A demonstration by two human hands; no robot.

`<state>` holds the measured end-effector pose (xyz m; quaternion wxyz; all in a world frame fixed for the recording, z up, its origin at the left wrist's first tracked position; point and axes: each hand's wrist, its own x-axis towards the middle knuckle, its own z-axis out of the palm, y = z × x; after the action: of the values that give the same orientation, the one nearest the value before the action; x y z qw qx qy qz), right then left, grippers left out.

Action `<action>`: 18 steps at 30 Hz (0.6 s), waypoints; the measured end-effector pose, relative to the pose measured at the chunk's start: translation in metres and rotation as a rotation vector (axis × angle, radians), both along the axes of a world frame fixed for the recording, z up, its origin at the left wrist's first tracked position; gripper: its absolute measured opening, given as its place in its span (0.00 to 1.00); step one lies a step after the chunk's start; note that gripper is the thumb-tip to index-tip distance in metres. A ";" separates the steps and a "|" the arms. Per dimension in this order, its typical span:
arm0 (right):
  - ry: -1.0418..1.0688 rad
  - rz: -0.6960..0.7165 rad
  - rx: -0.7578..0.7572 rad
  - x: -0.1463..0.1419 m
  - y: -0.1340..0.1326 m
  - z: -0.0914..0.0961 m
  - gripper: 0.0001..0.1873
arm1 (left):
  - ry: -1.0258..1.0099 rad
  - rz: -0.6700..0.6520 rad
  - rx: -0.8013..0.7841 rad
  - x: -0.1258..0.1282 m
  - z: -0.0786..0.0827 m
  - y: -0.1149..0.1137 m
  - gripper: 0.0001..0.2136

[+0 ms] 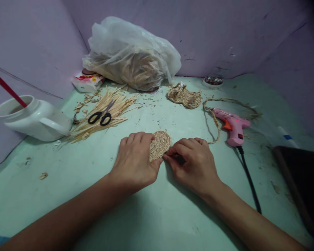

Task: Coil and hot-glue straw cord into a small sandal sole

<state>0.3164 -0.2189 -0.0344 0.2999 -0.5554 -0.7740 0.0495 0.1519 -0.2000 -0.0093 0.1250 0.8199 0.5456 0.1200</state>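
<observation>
A flat oval coil of braided straw (pixel 161 143) lies on the pale green table, its left part covered by my left hand (pixel 137 158). That hand grips the coil, thumb at the near edge and fingers over the left side. At the coil's lower right edge, my right hand (pixel 192 160) pinches with thumb and forefinger; a braid end seems to be there, mostly hidden. To the right, a braided cord (pixel 216 122) loops beside a pink glue gun (pixel 234 125), which lies on its side with a small red light showing.
Black-handled scissors (pixel 103 115) rest on dry straw strips (pixel 115 101). A white jug (pixel 39 118) lies at left. Behind are a plastic bag (pixel 136 52), a small box (pixel 87 83), a finished-looking braided piece (pixel 184 96) and a bead dish (pixel 212 82). A dark device (pixel 298 184) sits right.
</observation>
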 end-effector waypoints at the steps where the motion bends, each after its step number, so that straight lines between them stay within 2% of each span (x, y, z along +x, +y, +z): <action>1: -0.001 -0.003 0.003 0.000 0.000 0.000 0.05 | 0.006 0.002 0.010 0.001 0.000 0.001 0.18; 9: 0.016 0.023 -0.013 0.002 -0.002 0.001 0.03 | 0.053 -0.015 0.027 0.006 0.003 0.001 0.16; 13: 0.038 0.005 -0.051 0.009 -0.004 0.001 0.01 | 0.048 -0.006 0.039 0.004 0.002 0.002 0.19; 18: 0.043 0.050 -0.069 0.020 -0.002 0.000 0.04 | 0.051 -0.008 0.040 0.002 0.002 0.002 0.19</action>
<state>0.3364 -0.2207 -0.0340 0.2958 -0.5446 -0.7789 0.0957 0.1543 -0.1983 -0.0070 0.0953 0.8270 0.5431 0.1095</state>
